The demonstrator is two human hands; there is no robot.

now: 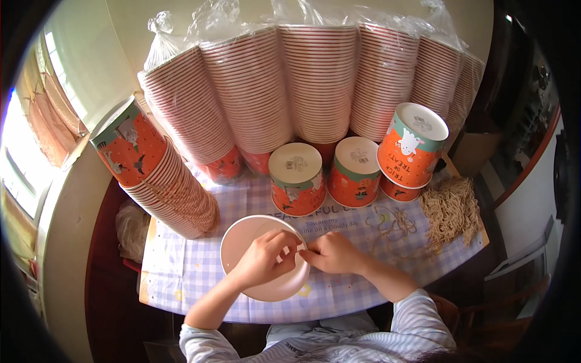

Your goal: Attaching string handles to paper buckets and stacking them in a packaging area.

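A paper bucket (238, 242) with a pale inside lies tilted on the table in front of me, its mouth facing up toward me. My left hand (264, 259) reaches over its opening, fingers curled into a pinch just inside the right-hand rim. My right hand (336, 253) meets it at that rim from outside, thumb and fingers closed together. What is between the fingertips is too small to make out. A small hole shows in the bucket's left wall. Beyond the hands, loose pieces of beige cord (393, 222) lie on the cloth.
Upside-down orange and green buckets (296, 181) stand behind. A tall nested stack (172, 199) leans at left. Plastic-wrapped bucket stacks (318, 85) line the back. A bundle of beige cords (452, 212) lies at the right edge of the checked tablecloth (193, 260).
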